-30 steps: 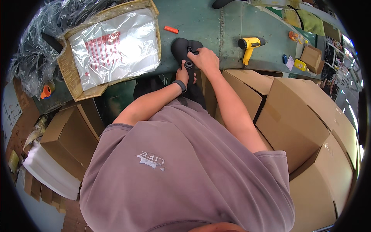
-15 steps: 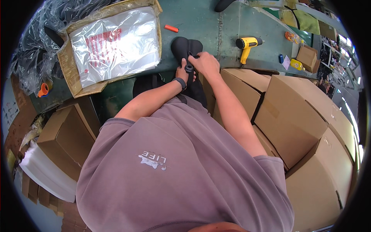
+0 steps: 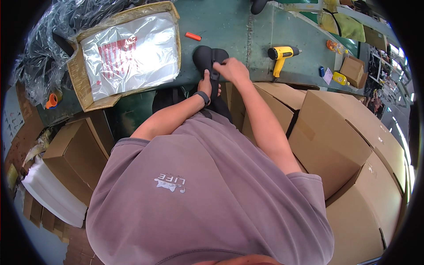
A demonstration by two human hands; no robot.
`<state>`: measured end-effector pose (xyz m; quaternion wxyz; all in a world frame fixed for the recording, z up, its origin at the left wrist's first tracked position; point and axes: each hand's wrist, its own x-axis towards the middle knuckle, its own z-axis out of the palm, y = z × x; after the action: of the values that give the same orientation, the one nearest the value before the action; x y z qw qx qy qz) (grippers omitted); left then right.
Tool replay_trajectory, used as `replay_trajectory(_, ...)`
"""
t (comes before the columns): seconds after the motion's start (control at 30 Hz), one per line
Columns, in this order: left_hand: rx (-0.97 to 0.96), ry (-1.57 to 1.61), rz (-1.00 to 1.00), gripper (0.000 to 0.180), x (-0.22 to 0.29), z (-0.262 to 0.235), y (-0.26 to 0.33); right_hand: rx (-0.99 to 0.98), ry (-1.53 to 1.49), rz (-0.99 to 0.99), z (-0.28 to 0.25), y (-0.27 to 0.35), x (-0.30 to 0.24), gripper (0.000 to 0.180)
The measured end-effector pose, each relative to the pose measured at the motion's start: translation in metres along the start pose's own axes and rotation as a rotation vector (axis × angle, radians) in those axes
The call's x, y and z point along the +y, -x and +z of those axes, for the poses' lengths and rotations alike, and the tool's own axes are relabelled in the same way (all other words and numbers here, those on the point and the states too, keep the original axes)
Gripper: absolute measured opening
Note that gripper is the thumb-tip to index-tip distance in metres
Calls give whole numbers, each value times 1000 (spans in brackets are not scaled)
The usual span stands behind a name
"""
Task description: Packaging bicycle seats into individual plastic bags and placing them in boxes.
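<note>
A black bicycle saddle (image 3: 204, 58) lies at the near edge of the green workbench, its broad two-lobed end pointing away from me. My left hand (image 3: 206, 85) is wrapped round the narrow part, thumb on top and fingertips showing on the right side. My right hand (image 3: 234, 70) is closed, thumb and fingers bent together against the right side of the saddle. What it pinches, if anything, is hidden by the fingers.
An open carton (image 3: 79, 86) of clear printed plastic bags sits left, beside bundled clear plastic wrap (image 3: 39, 48). A red-orange cylinder (image 3: 193, 36) lies beyond the saddle. A yellow heat gun (image 3: 279, 62) rests to the right. Large cardboard boxes (image 3: 331, 137) crowd my right side.
A black ring-ended piece between my hands no longer shows. My right hand has shifted slightly toward me, its fingers now against the saddle. The left hand keeps its hold.
</note>
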<state>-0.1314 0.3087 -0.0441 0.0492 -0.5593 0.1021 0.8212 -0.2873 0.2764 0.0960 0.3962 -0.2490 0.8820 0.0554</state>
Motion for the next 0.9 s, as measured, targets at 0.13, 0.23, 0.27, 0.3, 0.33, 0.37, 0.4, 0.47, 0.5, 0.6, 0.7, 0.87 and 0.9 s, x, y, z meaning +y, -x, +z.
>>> replay_trajectory(0.13, 156, 60, 96, 80, -18, -7, -32, -55, 67, -62, -8, 62, -10, 62)
replay_trajectory(0.23, -65, 47, 76, 79, -9, -7, -11, 41, 38, -57, -2, 51, -11, 58)
replay_trajectory(0.27, -21, 32, 69, 78, -3, -1, 0, 69, 48, -52, 3, 32, -9, 57)
replay_trajectory(0.3, -14, 33, 69, 78, 1, 0, 0, 96, 58, -56, 4, 17, -11, 56)
replay_trajectory(0.33, -13, 34, 47, 78, 2, 0, 0, 89, 70, -49, 4, 8, -13, 56)
replay_trajectory(0.37, -13, 34, 25, 77, 3, -1, -1, 81, 73, -57, 3, -1, -15, 56)
replay_trajectory(0.4, 12, 15, 28, 77, 6, 1, -4, 59, 76, -55, -2, -8, -18, 59)
replay_trajectory(0.47, 30, 37, 17, 77, 4, 1, 2, 21, 80, -46, -1, -23, -20, 65)
replay_trajectory(0.5, 41, 51, 7, 77, 4, 1, 3, 16, 82, -56, -2, -29, -23, 65)
replay_trajectory(0.6, 32, 49, 4, 77, 8, 3, 1, 20, 39, -62, -1, -50, -26, 64)
replay_trajectory(0.7, -15, -22, -10, 78, 12, 8, 8, 100, 86, -52, 5, -112, -5, 65)
replay_trajectory(0.87, -98, 1, -45, 80, 21, -20, 7, -325, -257, -110, -33, -145, 32, 69)
replay_trajectory(0.9, -99, -7, -32, 80, 28, -24, 12, -371, -462, -131, -37, -148, 46, 69)
